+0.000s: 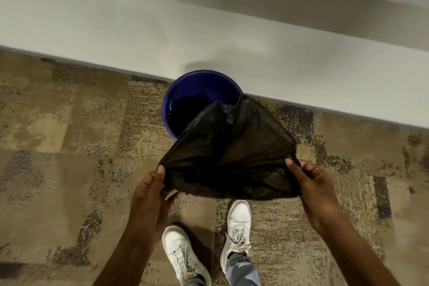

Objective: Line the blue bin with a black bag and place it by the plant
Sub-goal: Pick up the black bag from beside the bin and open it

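A round blue bin stands on the carpet against the wall, its mouth facing up at me. A black bag is stretched out above and in front of it, covering the bin's right and near rim. My left hand pinches the bag's left corner. My right hand grips the bag's right corner. The bag's far end droops toward the bin's opening. Something dark lies at the bottom of the bin; I cannot tell what. No plant is in view.
A pale wall with a grey baseboard runs across behind the bin. Patterned brown carpet covers the floor. My two white sneakers stand just behind the bag.
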